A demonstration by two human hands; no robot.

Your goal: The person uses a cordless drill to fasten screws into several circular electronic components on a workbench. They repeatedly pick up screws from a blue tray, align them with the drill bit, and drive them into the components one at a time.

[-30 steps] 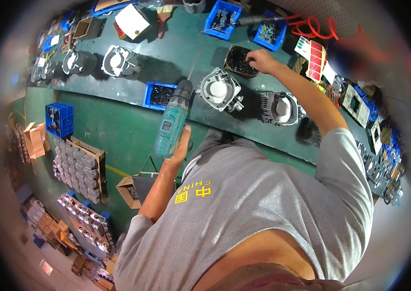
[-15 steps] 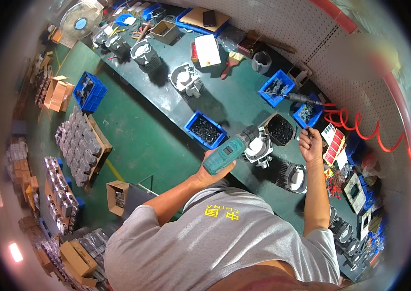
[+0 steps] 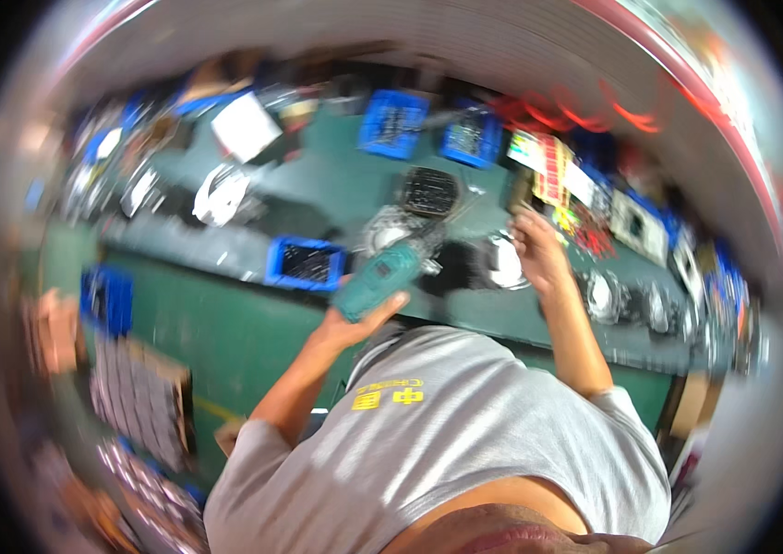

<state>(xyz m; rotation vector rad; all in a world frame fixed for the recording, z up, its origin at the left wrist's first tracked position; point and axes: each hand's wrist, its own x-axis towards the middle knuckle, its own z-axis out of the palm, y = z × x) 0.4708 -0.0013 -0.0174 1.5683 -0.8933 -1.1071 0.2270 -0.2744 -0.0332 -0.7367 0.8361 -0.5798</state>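
My left hand [image 3: 362,321] is wrapped round a green cordless drill [image 3: 379,280]. The drill's dark front end reaches over a grey-and-white metal housing [image 3: 388,227] on the green workbench [image 3: 318,189]; blur hides whether it touches. My right hand [image 3: 539,251] is raised over the bench with its fingers curled together, and whatever they pinch is too small and smeared to name. Just left of that hand stands another housing [image 3: 505,265] with a bright round opening. A dark container of small black parts [image 3: 430,191] sits behind the first housing.
A blue bin [image 3: 304,285] of black parts lies at the bench's near edge. Two more blue bins, one left [image 3: 390,151] and one right [image 3: 467,159], stand farther back. Red-and-white sheets [image 3: 553,171] and a red coiled hose [image 3: 576,113] are at the far right. More housings [image 3: 222,196] stand leftward.
The whole view has swung rightward and blurred, so the bench now runs more level across it. The left hand keeps the drill by the same housing. The right hand is now closer to the sheets.
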